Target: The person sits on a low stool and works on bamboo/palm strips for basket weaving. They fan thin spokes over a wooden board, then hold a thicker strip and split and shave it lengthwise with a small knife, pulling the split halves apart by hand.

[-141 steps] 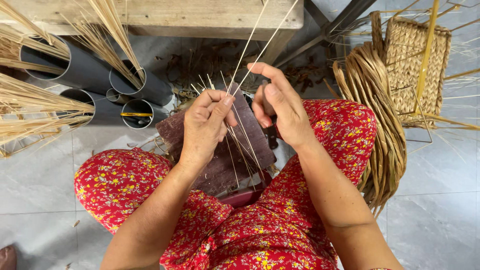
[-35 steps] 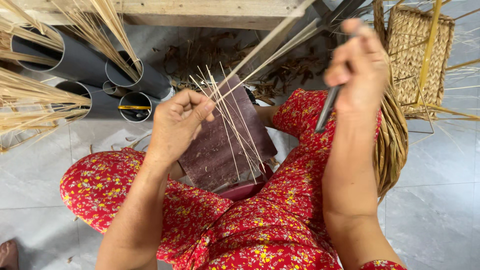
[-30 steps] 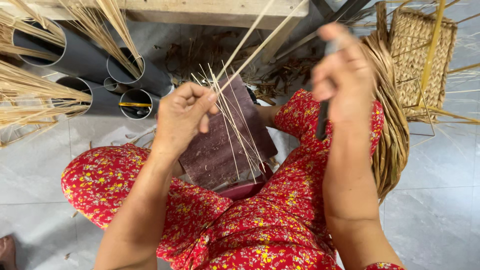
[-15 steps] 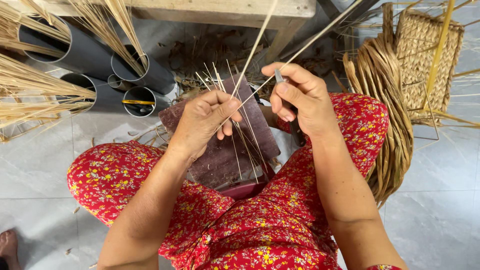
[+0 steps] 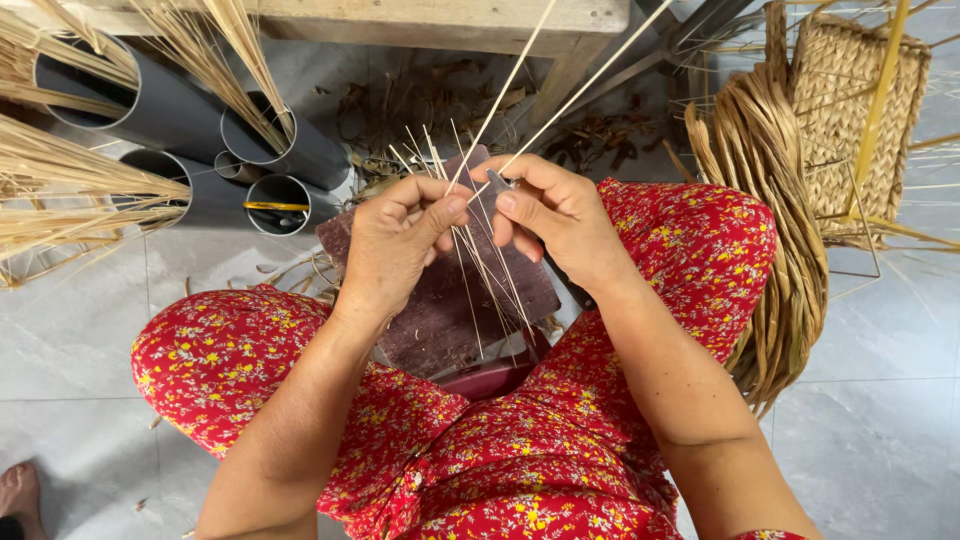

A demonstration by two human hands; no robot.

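Your left hand (image 5: 395,245): pinches thin pale reed strips (image 5: 478,262) between thumb and forefinger | Your right hand (image 5: 555,215): closed on small knife (image 5: 497,181), blade at strips | Strips: fanned over dark board (image 5: 440,310) on lap, 2 long ends running to 1 o'clock | Grey tubes (image 5: 190,140) with straw at 10 o'clock | Woven basket (image 5: 860,120) at 2 o'clock

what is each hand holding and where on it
The left hand pinches a fan of thin pale strips near their upper ends. The right hand holds a small metal blade in a fingertip grip, against a long strip.
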